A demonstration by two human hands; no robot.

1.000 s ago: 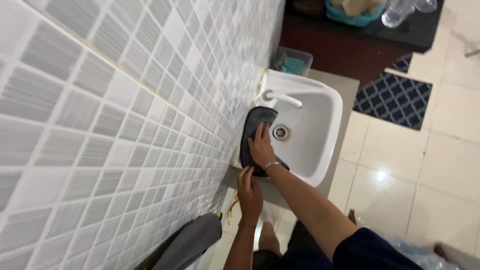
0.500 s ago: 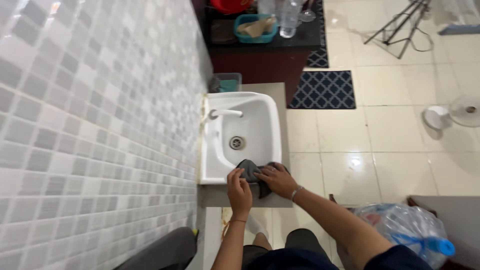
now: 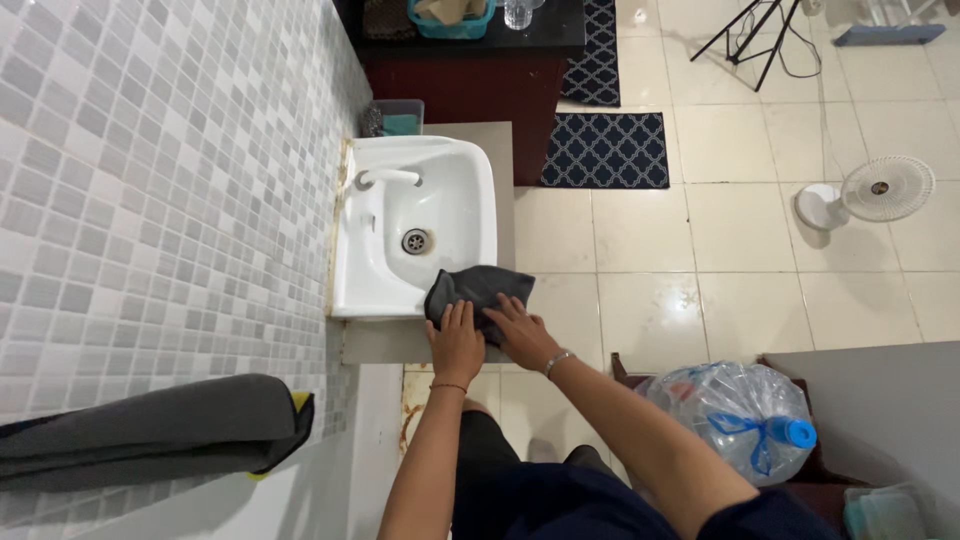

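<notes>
Grey cloth (image 3: 478, 292) | bunched, long axis across sink (image 3: 365, 290) corner | left hand (image 3: 456, 345), right hand (image 3: 520, 335) pressing flat, fingers spread

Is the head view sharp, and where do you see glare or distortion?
Head view: mostly sharp; soft glare patches on the glossy floor tiles; the wall tiles stretch wider toward the left edge; both hands, left hand and right hand, and the dark cloth are evenly lit, without hard shadows.

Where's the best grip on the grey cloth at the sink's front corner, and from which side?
Probably the free edge of the grey cloth that lies over the white sink rim toward the drain, pinched from above on the basin side. The left hand and right hand cover its near part, and it lies draped and flat, so only that far flap is bare.
</notes>
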